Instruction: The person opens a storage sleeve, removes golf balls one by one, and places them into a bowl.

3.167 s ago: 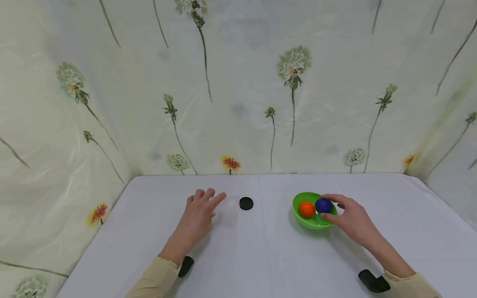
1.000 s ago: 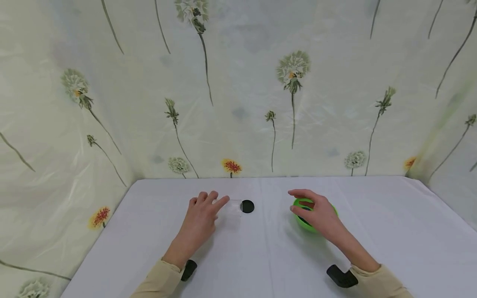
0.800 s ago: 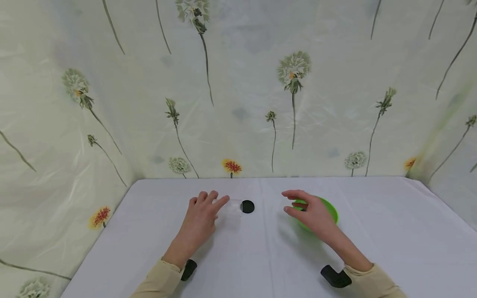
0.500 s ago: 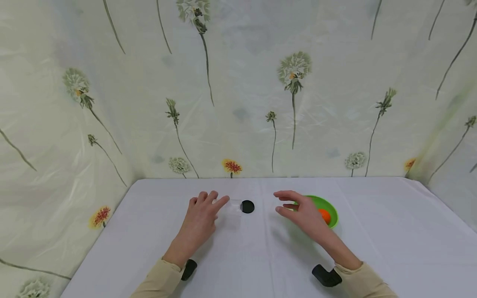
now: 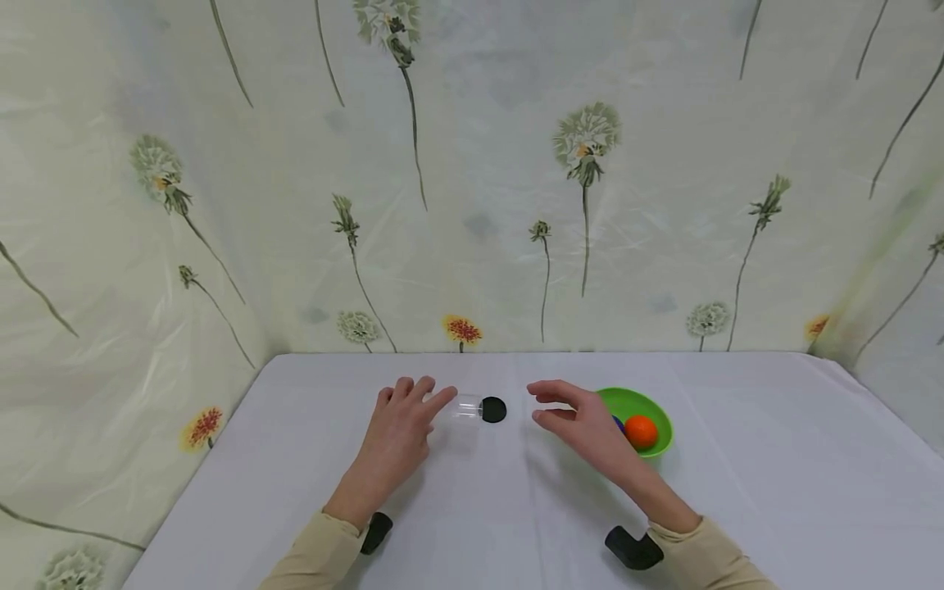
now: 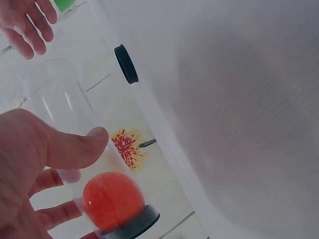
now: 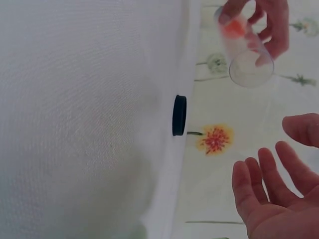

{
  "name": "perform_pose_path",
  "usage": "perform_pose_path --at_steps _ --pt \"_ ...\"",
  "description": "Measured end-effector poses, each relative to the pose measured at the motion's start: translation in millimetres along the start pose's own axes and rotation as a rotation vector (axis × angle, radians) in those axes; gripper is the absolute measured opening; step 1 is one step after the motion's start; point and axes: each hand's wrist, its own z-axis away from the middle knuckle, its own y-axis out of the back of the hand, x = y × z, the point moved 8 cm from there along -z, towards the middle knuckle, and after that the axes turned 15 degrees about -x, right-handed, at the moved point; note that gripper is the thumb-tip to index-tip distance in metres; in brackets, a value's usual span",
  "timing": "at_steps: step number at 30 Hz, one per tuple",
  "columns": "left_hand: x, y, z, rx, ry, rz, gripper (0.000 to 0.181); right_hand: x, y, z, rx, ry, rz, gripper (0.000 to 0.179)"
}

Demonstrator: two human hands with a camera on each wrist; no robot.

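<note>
My left hand [image 5: 394, 434] grips a clear plastic tube [image 6: 62, 94], thumb on one side and fingers on the other. An orange ball [image 6: 113, 200] sits at the bottom of the tube against its dark end cap [image 6: 133, 224]; the other end is uncovered. To the right of the tube a loose black cap [image 5: 493, 410] lies on the white table. My right hand [image 5: 583, 426] hovers between that cap and the green bowl [image 5: 627, 400], fingers loosely curved and nothing between them. In the bowl are an orange ball [image 5: 641, 432] and a blue ball [image 5: 619, 424], the blue one mostly hidden behind the hand.
A white cloth covers the table [image 5: 774, 459]. Behind it and at both sides hangs a flower-printed curtain [image 5: 479, 164]. Black wrist mounts [image 5: 634, 547] stick out below both sleeves, close over the cloth.
My right hand, earlier at the blue ball, has moved left off the bowl with nothing in it. In the bowl, blue is now left of orange. My left hand stays in place.
</note>
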Motion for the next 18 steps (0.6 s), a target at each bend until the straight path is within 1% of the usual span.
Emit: perform_pose_path --at_steps 8,18 --pt "3.5 3.9 -0.2 -0.009 0.009 -0.007 0.065 -1 -9 -7.0 -0.021 0.006 -0.029 0.039" --pt "7.4 4.2 -1.8 -0.027 0.021 -0.019 0.065 -6 -22 -14.4 -0.059 0.033 -0.059 0.038"
